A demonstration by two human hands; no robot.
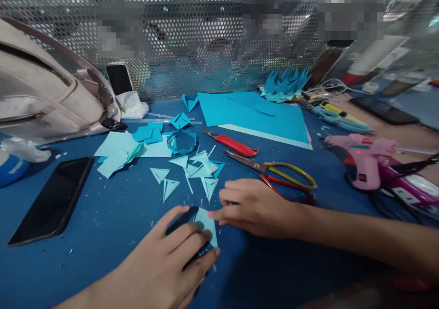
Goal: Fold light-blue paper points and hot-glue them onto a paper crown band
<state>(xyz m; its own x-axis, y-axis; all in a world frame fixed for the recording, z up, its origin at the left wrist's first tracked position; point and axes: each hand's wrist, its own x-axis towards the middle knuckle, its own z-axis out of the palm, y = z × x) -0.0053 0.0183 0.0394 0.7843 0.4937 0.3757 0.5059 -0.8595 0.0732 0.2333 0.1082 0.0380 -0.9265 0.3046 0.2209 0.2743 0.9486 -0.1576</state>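
Observation:
Near the front of the table lies a small light-blue paper piece (207, 224), partly covered by my fingers. My left hand (180, 254) presses it from the left, its fingers bent and their tips on the paper. From the right, my right hand (245, 206) reaches in with its fingers curled, the foremost fingertips at the paper's upper right edge. Just beyond are several folded light-blue paper triangles (169, 189). Scissors (265, 168) with one yellow and one red handle lie behind my right hand. A red box cutter (236, 145) rests farther back.
Blue paper sheets (254, 112) and a spiky blue paper flower (286, 85) stand by the perforated metal screen (192, 48). On the right are a pink glue gun (368, 156) and a power strip (409, 188). A phone (51, 201) and a backpack (44, 85) occupy the left.

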